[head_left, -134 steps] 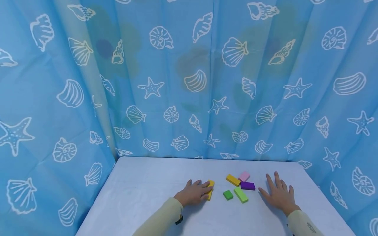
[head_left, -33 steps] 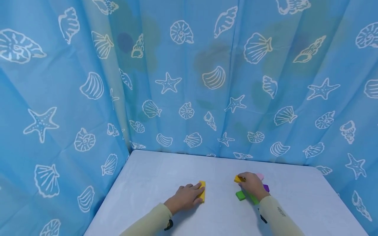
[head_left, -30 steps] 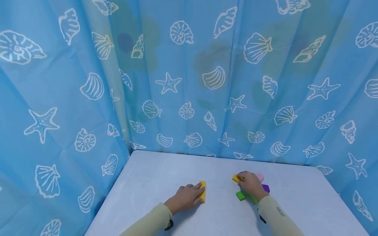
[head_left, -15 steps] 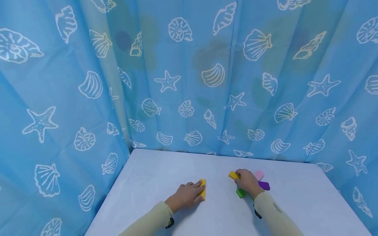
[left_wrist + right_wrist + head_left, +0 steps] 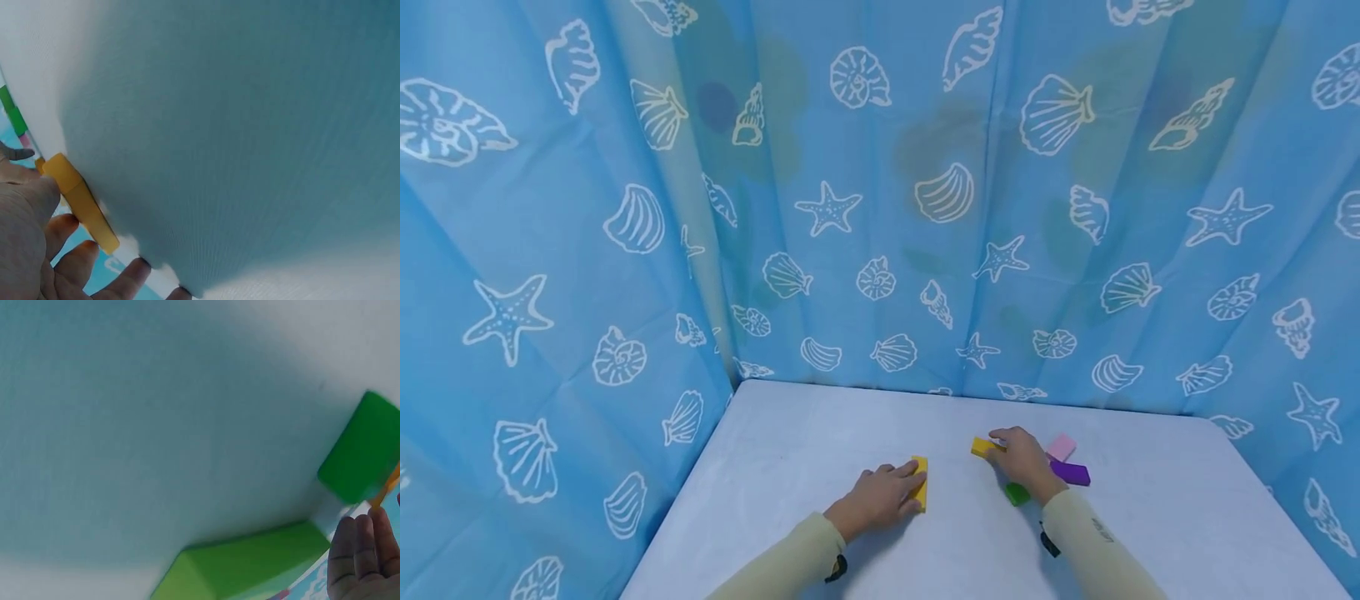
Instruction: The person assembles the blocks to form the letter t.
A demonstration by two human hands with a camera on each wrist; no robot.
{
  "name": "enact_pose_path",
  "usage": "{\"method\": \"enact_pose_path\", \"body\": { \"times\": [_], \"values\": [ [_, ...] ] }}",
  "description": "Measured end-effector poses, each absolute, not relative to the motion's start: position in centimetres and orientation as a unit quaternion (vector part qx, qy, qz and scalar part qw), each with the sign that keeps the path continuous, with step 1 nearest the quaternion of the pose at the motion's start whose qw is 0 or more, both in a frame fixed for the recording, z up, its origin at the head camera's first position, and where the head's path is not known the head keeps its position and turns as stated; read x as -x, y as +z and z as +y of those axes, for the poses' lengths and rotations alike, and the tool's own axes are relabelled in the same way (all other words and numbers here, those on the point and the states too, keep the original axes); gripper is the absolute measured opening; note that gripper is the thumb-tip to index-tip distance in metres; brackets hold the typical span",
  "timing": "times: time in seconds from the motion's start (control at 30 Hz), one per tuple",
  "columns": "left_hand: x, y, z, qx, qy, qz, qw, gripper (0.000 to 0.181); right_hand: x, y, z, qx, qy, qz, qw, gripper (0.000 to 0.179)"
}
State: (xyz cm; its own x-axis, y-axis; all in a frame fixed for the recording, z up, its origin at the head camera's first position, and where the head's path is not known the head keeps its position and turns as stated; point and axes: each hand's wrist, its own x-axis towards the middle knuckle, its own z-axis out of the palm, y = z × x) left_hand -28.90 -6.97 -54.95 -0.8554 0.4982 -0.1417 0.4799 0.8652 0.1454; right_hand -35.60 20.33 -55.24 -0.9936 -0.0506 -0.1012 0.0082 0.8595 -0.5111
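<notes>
In the head view my left hand holds an upright-looking yellow block at the middle of the table, thumb at its near end and fingertips over its top. The left wrist view shows that block against the thumb. To the right, my right hand pinches a second yellow block by its right part. Beneath and beside that hand lie a small green block, a purple block and a pink block. A light green block shows in the right wrist view; the hand hides it in the head view.
A white-covered table carries all the blocks. Blue curtains printed with white shells and starfish stand along its back edge and both sides.
My right hand, earlier spread open right of the blocks, has taken the second yellow block out of the cluster and slid it leftward. The left hand stays at its own block.
</notes>
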Motion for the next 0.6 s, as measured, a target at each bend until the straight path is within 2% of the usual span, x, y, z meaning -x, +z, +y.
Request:
{"method": "enact_pose_path", "body": {
  "times": [0.3, 0.6],
  "values": [
    [28.9, -54.9, -7.0, -0.251, 0.055, 0.961, 0.102, 0.051, 36.2, -55.1, 21.1, -0.017, -0.313, 0.945, 0.094, 0.030],
    [29.0, -54.9, -6.7, -0.240, 0.057, 0.963, 0.106, 0.051, 37.1, -55.2, 19.6, -0.019, -0.327, 0.939, 0.104, 0.030]
  ]
}}
